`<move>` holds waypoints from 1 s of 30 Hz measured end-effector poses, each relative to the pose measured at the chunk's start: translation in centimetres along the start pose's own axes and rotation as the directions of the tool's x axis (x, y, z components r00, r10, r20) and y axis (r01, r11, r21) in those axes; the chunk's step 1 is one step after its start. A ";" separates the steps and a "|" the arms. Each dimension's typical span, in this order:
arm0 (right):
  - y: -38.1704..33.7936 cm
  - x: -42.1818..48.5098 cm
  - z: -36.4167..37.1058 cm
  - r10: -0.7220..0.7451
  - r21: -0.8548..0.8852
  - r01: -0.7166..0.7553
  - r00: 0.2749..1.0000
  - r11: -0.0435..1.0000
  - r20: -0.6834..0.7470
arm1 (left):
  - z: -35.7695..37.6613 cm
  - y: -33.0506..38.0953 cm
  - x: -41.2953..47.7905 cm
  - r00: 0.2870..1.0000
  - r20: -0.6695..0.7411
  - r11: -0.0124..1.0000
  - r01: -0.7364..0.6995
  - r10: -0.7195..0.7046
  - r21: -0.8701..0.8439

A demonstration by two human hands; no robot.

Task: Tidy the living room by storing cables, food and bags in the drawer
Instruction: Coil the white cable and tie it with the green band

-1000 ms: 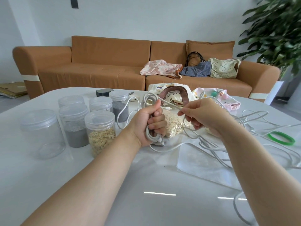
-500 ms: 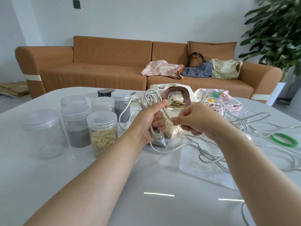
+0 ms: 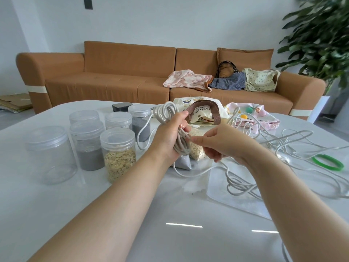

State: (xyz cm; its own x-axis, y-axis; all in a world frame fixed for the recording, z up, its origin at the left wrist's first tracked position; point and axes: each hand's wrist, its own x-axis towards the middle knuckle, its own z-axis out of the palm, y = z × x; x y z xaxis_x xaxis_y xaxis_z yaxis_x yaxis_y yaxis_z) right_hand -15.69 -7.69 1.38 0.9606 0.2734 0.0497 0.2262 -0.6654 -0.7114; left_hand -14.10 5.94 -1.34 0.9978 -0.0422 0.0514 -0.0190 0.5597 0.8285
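A coil of white cable [image 3: 165, 111] is gripped above the table [image 3: 56, 214] by the curled left hand [image 3: 167, 138], while a loose strand [image 3: 225, 166] is pinched just beside it by the right hand [image 3: 222, 143]

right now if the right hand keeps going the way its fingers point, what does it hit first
The coiled cable gripped in the left hand; the right hand looks right against it, perhaps pinching a strand, though depth is unclear.
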 end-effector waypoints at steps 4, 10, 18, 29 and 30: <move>0.5 0.2 0.1 -0.045 0.173 0.027 0.994 0.985 0.098 | -0.2 0.5 0.1 0.999 -0.035 0.990 -0.016 0.011 -0.140; 1.9 0.4 -0.4 -0.055 0.477 -0.079 0.964 0.875 0.259 | -0.6 1.4 -0.5 0.995 0.095 0.926 0.073 -0.041 -0.371; 2.3 0.4 -1.6 0.041 -0.083 -0.044 0.999 0.996 -0.035 | -0.8 2.2 -0.5 0.986 0.155 0.978 0.086 -0.057 -0.191; 1.4 -0.3 -2.9 -0.123 -0.006 0.124 0.972 0.992 -0.202 | -1.4 2.5 0.0 0.991 -0.054 0.927 0.132 -0.120 0.352; 1.2 -0.5 -3.0 -0.146 0.030 0.153 0.977 0.988 -0.156 | -1.4 2.5 0.0 0.990 -0.061 0.919 0.144 -0.130 0.366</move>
State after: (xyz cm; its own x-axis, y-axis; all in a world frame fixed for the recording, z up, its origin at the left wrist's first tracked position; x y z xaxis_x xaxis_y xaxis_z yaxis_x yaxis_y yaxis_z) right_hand -15.41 -10.74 2.62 0.9305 0.2558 0.2623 0.3653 -0.5943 -0.7164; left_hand -14.10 8.47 -0.04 0.9938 -0.0639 -0.0913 0.1026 0.2053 0.9733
